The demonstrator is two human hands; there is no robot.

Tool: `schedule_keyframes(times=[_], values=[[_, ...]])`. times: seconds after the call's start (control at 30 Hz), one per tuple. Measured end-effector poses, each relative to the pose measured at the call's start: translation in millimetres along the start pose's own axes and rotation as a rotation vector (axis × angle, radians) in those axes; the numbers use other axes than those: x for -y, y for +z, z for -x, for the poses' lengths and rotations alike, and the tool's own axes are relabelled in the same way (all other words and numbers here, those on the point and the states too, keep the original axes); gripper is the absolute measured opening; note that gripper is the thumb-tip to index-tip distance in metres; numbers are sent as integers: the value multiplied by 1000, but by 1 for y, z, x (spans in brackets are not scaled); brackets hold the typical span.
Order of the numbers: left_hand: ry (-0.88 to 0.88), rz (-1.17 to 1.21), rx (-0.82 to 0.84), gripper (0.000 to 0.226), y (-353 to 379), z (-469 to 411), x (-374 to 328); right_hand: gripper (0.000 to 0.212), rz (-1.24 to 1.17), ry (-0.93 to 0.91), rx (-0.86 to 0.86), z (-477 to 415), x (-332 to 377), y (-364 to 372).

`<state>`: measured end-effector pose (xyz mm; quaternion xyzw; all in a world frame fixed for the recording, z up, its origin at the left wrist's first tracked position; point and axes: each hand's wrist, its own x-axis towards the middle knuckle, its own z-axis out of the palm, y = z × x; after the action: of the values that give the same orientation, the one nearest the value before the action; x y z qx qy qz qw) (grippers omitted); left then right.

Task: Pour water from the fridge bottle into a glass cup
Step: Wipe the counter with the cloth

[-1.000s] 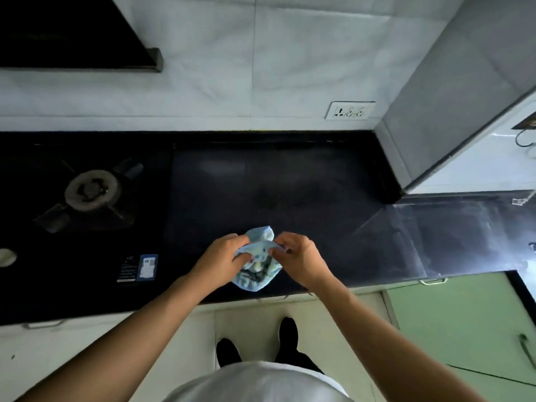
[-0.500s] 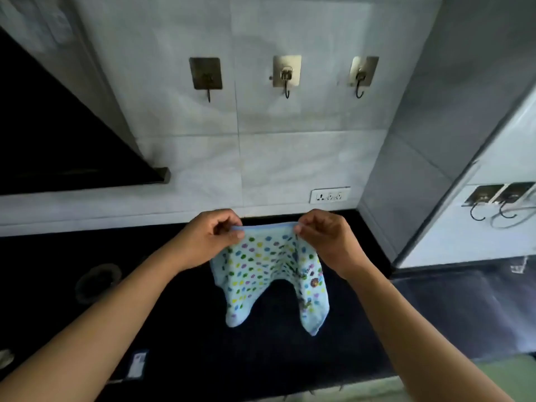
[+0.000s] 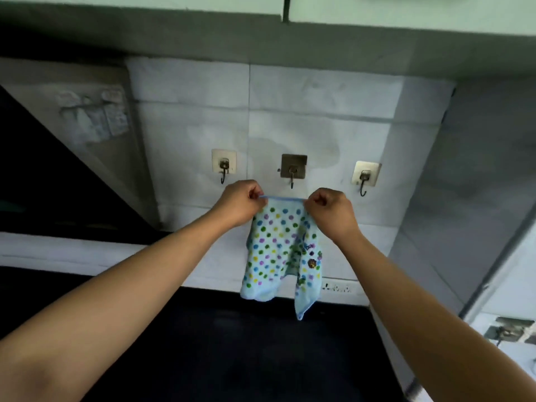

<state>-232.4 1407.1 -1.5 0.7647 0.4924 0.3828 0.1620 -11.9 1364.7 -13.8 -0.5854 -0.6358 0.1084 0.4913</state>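
Observation:
A light blue cloth with coloured polka dots (image 3: 275,250) hangs stretched between my two hands, in front of the tiled wall. My left hand (image 3: 242,203) pinches its top left corner. My right hand (image 3: 329,211) pinches the top right corner. The cloth's upper edge sits just below the middle wall hook (image 3: 293,171). No bottle and no glass cup are in view.
Two more hooks (image 3: 223,166) (image 3: 365,175) flank the middle one on the white tiles. A black countertop (image 3: 232,343) lies below, with a wall socket (image 3: 338,287) at its back. A dark chimney hood (image 3: 43,169) fills the left; pale green cabinets (image 3: 377,10) hang overhead.
Both hands lifted the cloth off the countertop, spread it open and raised it to the middle hook. My view tilted up from the counter to the wall.

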Motion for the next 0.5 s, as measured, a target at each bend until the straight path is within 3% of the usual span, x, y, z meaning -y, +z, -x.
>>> schedule_keyframes(times=[0.17,0.37,0.5], values=[[-33,-53,-77,16,18,-56,-6,16,142,15,-15,-58,-6,5],[-26,-145,-133,38,31,-98,-6,13,165,103,-65,-99,-13,9],[-21,-154,-167,21,43,-111,-4,15,206,145,-63,-114,-16,15]])
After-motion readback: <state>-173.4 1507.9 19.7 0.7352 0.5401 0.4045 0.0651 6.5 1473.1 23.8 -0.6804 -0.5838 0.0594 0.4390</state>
